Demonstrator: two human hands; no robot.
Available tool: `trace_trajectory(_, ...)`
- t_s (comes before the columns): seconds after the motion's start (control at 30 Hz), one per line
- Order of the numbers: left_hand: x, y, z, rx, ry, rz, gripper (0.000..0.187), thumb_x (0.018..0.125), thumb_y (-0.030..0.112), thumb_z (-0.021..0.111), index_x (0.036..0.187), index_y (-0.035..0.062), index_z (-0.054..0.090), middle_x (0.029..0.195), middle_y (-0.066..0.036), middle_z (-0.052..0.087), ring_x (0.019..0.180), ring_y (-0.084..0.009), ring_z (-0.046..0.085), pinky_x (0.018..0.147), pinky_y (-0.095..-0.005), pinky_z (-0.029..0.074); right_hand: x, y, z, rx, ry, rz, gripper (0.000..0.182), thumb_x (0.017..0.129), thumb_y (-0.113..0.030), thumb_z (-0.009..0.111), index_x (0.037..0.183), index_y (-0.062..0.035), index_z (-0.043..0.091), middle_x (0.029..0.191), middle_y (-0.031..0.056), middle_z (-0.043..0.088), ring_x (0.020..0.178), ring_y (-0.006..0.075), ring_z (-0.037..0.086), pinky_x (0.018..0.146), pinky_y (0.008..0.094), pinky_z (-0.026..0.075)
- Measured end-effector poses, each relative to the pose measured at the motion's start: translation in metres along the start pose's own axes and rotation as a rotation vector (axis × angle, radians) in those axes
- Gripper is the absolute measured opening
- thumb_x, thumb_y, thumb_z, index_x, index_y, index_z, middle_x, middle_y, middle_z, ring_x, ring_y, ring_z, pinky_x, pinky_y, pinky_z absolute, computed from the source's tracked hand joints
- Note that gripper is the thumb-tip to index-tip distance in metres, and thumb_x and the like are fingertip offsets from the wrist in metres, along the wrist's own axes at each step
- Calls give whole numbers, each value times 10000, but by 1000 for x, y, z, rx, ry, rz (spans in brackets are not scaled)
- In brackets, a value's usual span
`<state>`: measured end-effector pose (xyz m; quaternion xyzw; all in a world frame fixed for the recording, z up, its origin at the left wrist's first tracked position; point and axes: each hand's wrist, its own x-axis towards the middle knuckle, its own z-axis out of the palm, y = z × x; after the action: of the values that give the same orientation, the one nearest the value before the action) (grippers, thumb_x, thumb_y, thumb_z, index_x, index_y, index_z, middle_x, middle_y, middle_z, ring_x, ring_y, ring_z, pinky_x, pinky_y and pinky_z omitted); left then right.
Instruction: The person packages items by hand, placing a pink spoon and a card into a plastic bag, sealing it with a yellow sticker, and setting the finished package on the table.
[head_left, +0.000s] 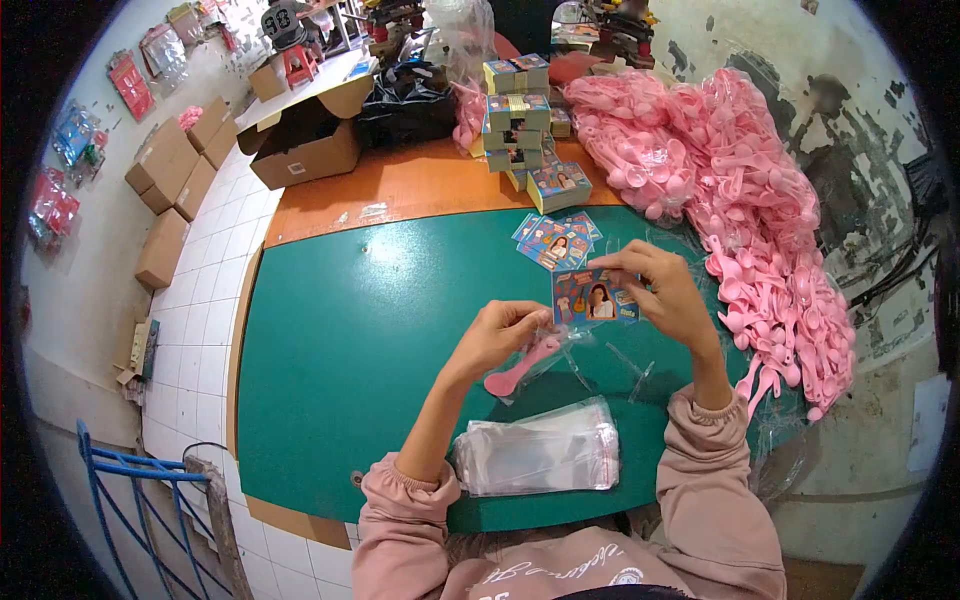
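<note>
Between my hands is a printed card (pixel 600 297) with a portrait and a guitar picture. My right hand (pixel 655 285) pinches its upper right part. My left hand (pixel 505 335) is closed at the card's lower left corner; clear plastic shows by its fingertips, and what exactly it grips is hard to tell. Just below that hand lies a pink spoon (pixel 515 372) in clear plastic. A stack of clear plastic bags (pixel 540 452) lies nearest my body. Loose printed cards (pixel 553 243) are spread beyond my hands, in front of stacked card bundles (pixel 560 187).
A large heap of pink spoons (pixel 740 180) runs down the right side of the green table (pixel 330 340). Farther back are an open cardboard box (pixel 305 150) and a black bag (pixel 408 103). A person (pixel 290 22) sits in the far background. Blue metal bars (pixel 140 468) stand at lower left.
</note>
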<state>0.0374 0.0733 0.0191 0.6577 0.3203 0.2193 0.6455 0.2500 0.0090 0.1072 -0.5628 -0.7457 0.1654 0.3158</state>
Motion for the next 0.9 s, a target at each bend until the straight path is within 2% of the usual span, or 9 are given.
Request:
trace_trajectory(0.2,-2,11,3,-134,-32,59,262,885,211,500,924,-4,644,805,-43,655,569,-54,480,511,-214,407,-5,-6,1,55,235,21,303,727,60,524,982,-63,632,781,82,544,680,188,558,619,277,442)
trace_trajectory(0.37,-1,7,5,-139,16,30,268,884,218,508,917,-9,646,776,-38,651,586,-47,491,514,-209,404,-9,-7,0,-40,38,13,237,746,-8,542,955,-74,633,782,115,549,715,266,565,635,332,445)
trace_trajectory(0.57,-2,6,7,99,-46,4,257,866,213,539,930,-16,637,682,-30,602,604,-57,501,520,-227,404,-10,-3,4,-60,-194,-107,207,745,-68,579,947,-64,623,784,118,555,725,274,567,637,336,451)
trace_trajectory(0.63,-1,0,14,93,-69,136,245,850,204,560,928,-14,639,679,-42,603,611,-73,510,548,-250,432,-8,-4,15,1,-192,-141,210,732,-50,584,940,-47,616,780,113,559,706,251,562,629,316,450)
trace_trajectory(0.7,-2,4,15,69,-127,100,255,839,193,575,973,-16,626,702,-67,615,631,-77,525,576,-263,452,-8,-9,24,62,-191,-175,214,720,-32,589,933,-29,609,776,107,564,687,228,557,621,296,449)
trace_trajectory(0.77,-2,4,14,71,-67,107,351,839,183,574,1131,-9,543,714,-81,626,630,-80,535,582,-263,455,-8,-14,29,158,-194,159,168,770,-76,578,922,-4,584,803,111,574,720,247,566,634,305,449)
trace_trajectory(0.8,-3,6,11,73,-65,106,351,839,183,574,1131,-9,543,714,-81,626,630,-80,535,582,-263,455,-11,-11,29,160,-195,157,168,770,-76,578,922,-4,584,803,111,574,720,247,566,634,305,449)
trace_trajectory(0.87,-5,12,4,105,-67,23,562,861,168,549,1334,13,287,815,-68,644,723,-82,562,647,-249,476,-16,1,27,235,-246,136,193,792,-117,584,949,-5,577,794,119,579,707,234,571,625,303,451)
trace_trajectory(0.9,-5,10,6,103,-70,20,562,861,168,549,1334,13,287,815,-68,644,723,-82,562,647,-249,476,-18,7,32,237,-247,139,193,792,-117,584,949,-5,577,794,119,579,707,234,571,625,303,451)
